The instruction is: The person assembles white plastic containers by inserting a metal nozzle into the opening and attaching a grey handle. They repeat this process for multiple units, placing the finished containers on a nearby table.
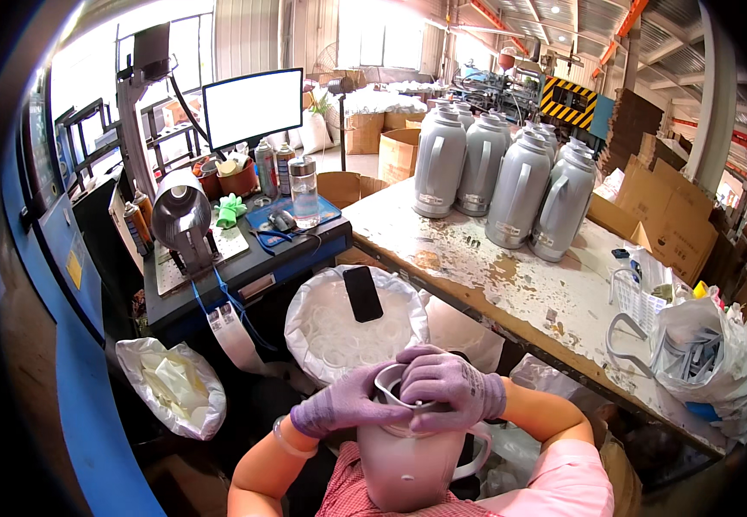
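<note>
A grey vacuum flask (408, 465) with a side handle stands upright in front of my body, its top toward me. At its mouth is a grey collar (388, 379) with an open centre. My left hand (352, 403), in a purple glove, is closed round the left side of the collar. Over the right side of the collar bends my right hand (451, 389), gloved alike, its fingers pressed on the rim. The fingers hide part of the flask's neck, and whether the collar is fully seated cannot be seen.
Several finished-looking grey flasks (520, 189) stand on the worn table (477, 267). A lined tub of clear rings (330, 336) carries a phone (363, 294). At left are a bag of pale pieces (175, 388) and a desk with a monitor (253, 105); a basket (636, 297) sits right.
</note>
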`<state>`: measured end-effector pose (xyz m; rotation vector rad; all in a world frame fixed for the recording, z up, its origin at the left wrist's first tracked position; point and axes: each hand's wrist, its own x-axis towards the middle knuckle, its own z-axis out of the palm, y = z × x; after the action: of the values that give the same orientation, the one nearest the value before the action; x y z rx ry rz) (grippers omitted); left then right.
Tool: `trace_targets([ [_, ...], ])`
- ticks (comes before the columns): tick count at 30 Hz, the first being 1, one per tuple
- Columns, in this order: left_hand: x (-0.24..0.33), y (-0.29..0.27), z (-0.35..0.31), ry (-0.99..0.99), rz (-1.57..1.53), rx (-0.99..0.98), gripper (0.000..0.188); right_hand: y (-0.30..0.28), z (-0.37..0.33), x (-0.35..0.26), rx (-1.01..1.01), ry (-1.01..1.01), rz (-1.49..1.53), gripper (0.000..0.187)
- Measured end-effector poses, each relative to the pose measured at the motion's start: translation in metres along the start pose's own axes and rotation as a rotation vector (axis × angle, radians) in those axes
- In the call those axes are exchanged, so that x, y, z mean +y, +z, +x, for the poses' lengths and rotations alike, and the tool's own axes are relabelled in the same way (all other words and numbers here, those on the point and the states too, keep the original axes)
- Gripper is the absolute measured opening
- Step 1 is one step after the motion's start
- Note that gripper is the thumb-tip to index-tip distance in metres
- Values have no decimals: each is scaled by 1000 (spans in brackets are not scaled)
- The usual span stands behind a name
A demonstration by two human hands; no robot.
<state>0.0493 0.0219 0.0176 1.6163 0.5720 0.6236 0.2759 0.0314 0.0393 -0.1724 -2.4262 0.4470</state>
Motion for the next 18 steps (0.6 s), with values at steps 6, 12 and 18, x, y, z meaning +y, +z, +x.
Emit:
trace_targets([
  [6, -14, 10, 1, 81, -26, 129, 64, 5, 0, 20, -56, 29, 137, 17],
  [12, 1, -1, -26, 28, -19, 374, 67, -71, 19, 24, 938, -26, -235, 23],
  [18, -1, -28, -114, 367, -124, 933, 87, -145, 47, 70, 1457, -334, -896, 27],
])
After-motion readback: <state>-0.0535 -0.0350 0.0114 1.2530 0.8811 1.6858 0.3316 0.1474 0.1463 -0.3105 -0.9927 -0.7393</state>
